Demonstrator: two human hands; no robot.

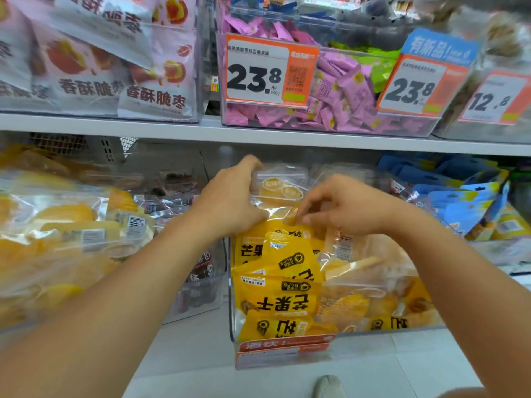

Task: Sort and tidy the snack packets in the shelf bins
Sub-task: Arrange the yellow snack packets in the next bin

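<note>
Left hand (230, 196) fingers are curled over the top left edge of a clear mango packet (280, 188), and to their right the right hand (342, 208) fingers pinch its lower edge, just above the yellow dried-mango packets (275, 300) piled in the clear bin (231, 282). Film like this looks light, floppy and slick, so I'd hold the sealed edges, not the squishy middle.
</note>
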